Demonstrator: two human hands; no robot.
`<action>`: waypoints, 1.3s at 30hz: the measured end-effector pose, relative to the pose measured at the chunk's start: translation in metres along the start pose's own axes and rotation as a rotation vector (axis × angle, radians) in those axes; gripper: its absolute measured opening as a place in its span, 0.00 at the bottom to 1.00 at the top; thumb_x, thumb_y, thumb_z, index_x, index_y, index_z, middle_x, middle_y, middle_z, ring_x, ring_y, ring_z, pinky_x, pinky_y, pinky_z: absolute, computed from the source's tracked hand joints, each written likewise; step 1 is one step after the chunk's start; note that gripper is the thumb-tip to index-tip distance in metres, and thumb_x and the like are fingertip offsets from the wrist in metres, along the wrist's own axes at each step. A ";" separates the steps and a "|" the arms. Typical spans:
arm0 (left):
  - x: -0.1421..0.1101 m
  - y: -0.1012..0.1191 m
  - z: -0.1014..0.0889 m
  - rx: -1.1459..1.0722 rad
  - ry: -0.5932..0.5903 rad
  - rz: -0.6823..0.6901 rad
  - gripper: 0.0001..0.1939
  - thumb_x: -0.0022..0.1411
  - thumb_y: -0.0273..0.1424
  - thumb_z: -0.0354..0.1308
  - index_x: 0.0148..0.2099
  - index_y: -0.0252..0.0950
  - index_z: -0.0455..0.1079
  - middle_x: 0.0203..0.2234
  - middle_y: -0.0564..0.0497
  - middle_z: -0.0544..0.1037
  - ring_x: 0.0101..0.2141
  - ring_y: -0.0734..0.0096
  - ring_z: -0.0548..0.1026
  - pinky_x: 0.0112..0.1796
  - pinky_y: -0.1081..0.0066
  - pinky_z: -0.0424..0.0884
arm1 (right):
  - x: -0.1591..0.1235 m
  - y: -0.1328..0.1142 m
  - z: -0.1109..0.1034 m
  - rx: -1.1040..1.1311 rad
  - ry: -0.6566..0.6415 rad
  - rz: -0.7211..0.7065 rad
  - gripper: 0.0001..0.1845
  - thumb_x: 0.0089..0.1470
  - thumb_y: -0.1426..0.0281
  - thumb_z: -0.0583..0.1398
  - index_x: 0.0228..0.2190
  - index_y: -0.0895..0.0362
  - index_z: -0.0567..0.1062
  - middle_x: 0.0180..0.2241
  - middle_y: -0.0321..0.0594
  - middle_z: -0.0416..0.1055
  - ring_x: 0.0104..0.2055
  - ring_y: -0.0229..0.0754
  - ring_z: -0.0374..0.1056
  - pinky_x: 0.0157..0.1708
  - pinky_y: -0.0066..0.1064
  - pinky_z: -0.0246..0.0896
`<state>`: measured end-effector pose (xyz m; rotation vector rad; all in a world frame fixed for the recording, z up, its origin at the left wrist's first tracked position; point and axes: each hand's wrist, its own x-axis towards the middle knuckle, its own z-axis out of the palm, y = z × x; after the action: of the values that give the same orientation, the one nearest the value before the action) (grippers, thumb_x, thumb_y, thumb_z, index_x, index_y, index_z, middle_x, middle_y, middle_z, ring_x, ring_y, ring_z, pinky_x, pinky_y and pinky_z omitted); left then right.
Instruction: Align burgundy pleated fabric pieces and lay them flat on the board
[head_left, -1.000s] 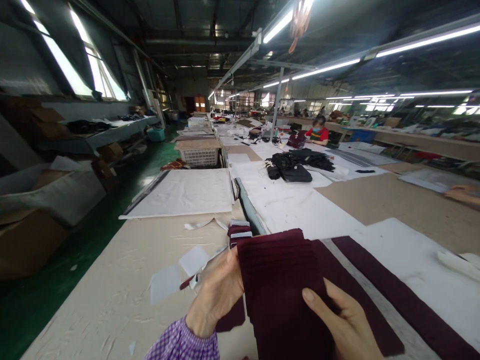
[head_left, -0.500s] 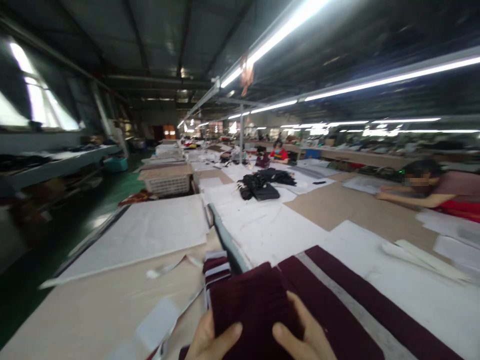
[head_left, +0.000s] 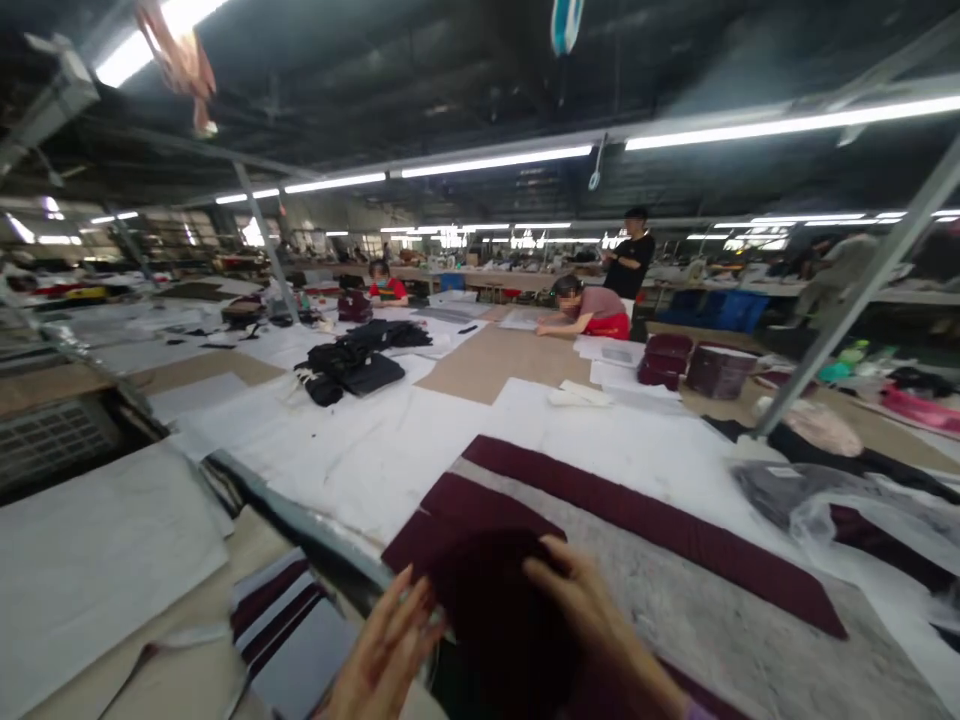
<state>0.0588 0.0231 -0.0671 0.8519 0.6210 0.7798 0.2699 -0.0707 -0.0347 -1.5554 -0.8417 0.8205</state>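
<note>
A dark maroon stack of folded fabric (head_left: 502, 620) is held up at the near table edge, its lower part lost in shadow. My right hand (head_left: 585, 600) grips its right side, fingers and thumb closed on the cloth. At its left edge is my left hand (head_left: 394, 645), slightly blurred, with fingers stretched out and apart. Behind the stack, maroon pieces (head_left: 461, 510) lie flat on the table. A long maroon strip (head_left: 645, 525) lies farther off, beside a grey mottled sheet (head_left: 712, 600).
Maroon and pale striped pieces (head_left: 281, 620) sit on the lower left table. Black garments (head_left: 352, 360) are heaped on the white-covered table (head_left: 390, 450). A slanted metal post (head_left: 847, 300) rises at right. A co-worker (head_left: 592, 310) leans over the far side; another person (head_left: 630, 255) stands behind.
The view has swung to the right, bringing the long strip, post and standing person into sight. My left hand has loosened from the maroon stack; my right still holds it.
</note>
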 end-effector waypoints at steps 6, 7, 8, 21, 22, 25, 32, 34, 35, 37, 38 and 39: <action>0.056 -0.089 -0.028 0.543 0.061 0.133 0.22 0.62 0.42 0.51 0.52 0.34 0.69 0.47 0.38 0.77 0.46 0.57 0.76 0.45 0.57 0.74 | 0.008 0.060 -0.145 -0.286 0.205 0.265 0.17 0.42 0.55 0.65 0.29 0.55 0.76 0.23 0.36 0.75 0.25 0.45 0.70 0.23 0.31 0.62; 0.068 -0.105 -0.029 0.600 0.057 0.139 0.20 0.63 0.40 0.50 0.50 0.34 0.70 0.46 0.38 0.78 0.45 0.59 0.77 0.45 0.57 0.74 | 0.010 0.068 -0.159 -0.329 0.209 0.295 0.16 0.41 0.55 0.65 0.28 0.55 0.76 0.23 0.36 0.75 0.25 0.46 0.70 0.23 0.31 0.62; 0.080 -0.121 -0.028 0.664 0.044 0.157 0.18 0.63 0.39 0.50 0.48 0.34 0.71 0.45 0.39 0.78 0.44 0.60 0.77 0.46 0.56 0.73 | 0.013 0.074 -0.168 -0.357 0.195 0.312 0.16 0.40 0.56 0.65 0.27 0.55 0.77 0.23 0.36 0.76 0.25 0.46 0.70 0.23 0.32 0.62; 0.155 -0.226 0.005 1.265 -0.203 0.492 0.16 0.61 0.22 0.53 0.52 0.35 0.68 0.51 0.45 0.72 0.55 0.58 0.65 0.55 0.47 0.60 | 0.138 0.149 -0.141 -0.397 -0.314 0.433 0.14 0.59 0.63 0.58 0.38 0.61 0.74 0.34 0.38 0.75 0.34 0.40 0.73 0.37 0.37 0.70; 0.155 -0.227 0.004 1.289 -0.205 0.504 0.19 0.60 0.19 0.51 0.52 0.36 0.68 0.51 0.46 0.73 0.55 0.59 0.65 0.56 0.49 0.60 | 0.149 0.153 -0.139 -0.395 -0.342 0.442 0.13 0.59 0.63 0.58 0.39 0.61 0.73 0.35 0.38 0.75 0.35 0.40 0.73 0.37 0.37 0.70; 0.155 -0.230 0.000 1.343 -0.207 0.525 0.23 0.59 0.16 0.48 0.54 0.37 0.67 0.51 0.46 0.73 0.55 0.62 0.65 0.57 0.52 0.58 | 0.176 0.168 -0.133 -0.397 -0.412 0.475 0.13 0.60 0.63 0.57 0.41 0.61 0.73 0.36 0.39 0.75 0.36 0.40 0.73 0.38 0.38 0.70; 0.159 -0.233 -0.004 1.410 -0.244 0.492 0.23 0.60 0.19 0.47 0.56 0.37 0.65 0.53 0.48 0.72 0.56 0.59 0.63 0.58 0.51 0.56 | 0.213 0.204 -0.125 -0.599 -0.443 0.521 0.12 0.60 0.64 0.57 0.38 0.61 0.73 0.33 0.37 0.73 0.31 0.37 0.71 0.32 0.33 0.69; 0.160 -0.234 -0.003 1.422 -0.253 0.488 0.23 0.60 0.19 0.47 0.56 0.36 0.65 0.53 0.48 0.72 0.56 0.59 0.63 0.59 0.52 0.56 | 0.217 0.208 -0.125 -0.704 -0.424 0.498 0.12 0.59 0.64 0.58 0.36 0.61 0.73 0.33 0.36 0.73 0.32 0.38 0.70 0.33 0.34 0.69; 0.160 -0.233 -0.003 1.428 -0.254 0.488 0.23 0.60 0.19 0.47 0.56 0.36 0.65 0.53 0.48 0.72 0.56 0.59 0.62 0.59 0.52 0.56 | 0.218 0.209 -0.125 -0.752 -0.414 0.481 0.11 0.59 0.64 0.58 0.36 0.61 0.73 0.33 0.36 0.73 0.32 0.38 0.70 0.33 0.34 0.68; 0.160 -0.233 -0.003 1.439 -0.253 0.489 0.23 0.60 0.19 0.47 0.56 0.36 0.65 0.54 0.48 0.72 0.56 0.59 0.62 0.59 0.52 0.56 | 0.219 0.210 -0.124 -0.825 -0.402 0.447 0.11 0.59 0.64 0.59 0.35 0.61 0.73 0.34 0.37 0.72 0.34 0.39 0.70 0.35 0.35 0.68; 0.160 -0.232 -0.003 1.443 -0.254 0.489 0.23 0.60 0.19 0.47 0.56 0.36 0.65 0.54 0.48 0.72 0.56 0.59 0.62 0.59 0.52 0.56 | 0.219 0.211 -0.124 -0.850 -0.400 0.435 0.11 0.59 0.64 0.59 0.35 0.61 0.73 0.34 0.37 0.72 0.34 0.39 0.70 0.35 0.35 0.68; 0.160 -0.232 -0.003 1.448 -0.256 0.490 0.23 0.60 0.19 0.47 0.56 0.35 0.65 0.54 0.48 0.71 0.56 0.60 0.62 0.59 0.52 0.55 | 0.218 0.211 -0.123 -0.869 -0.398 0.427 0.11 0.59 0.64 0.58 0.36 0.61 0.73 0.34 0.37 0.72 0.34 0.39 0.70 0.35 0.35 0.68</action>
<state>0.2282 0.0540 -0.2899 2.4554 0.7153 0.5410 0.5025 0.0327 -0.2410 -2.4372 -1.2793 1.1815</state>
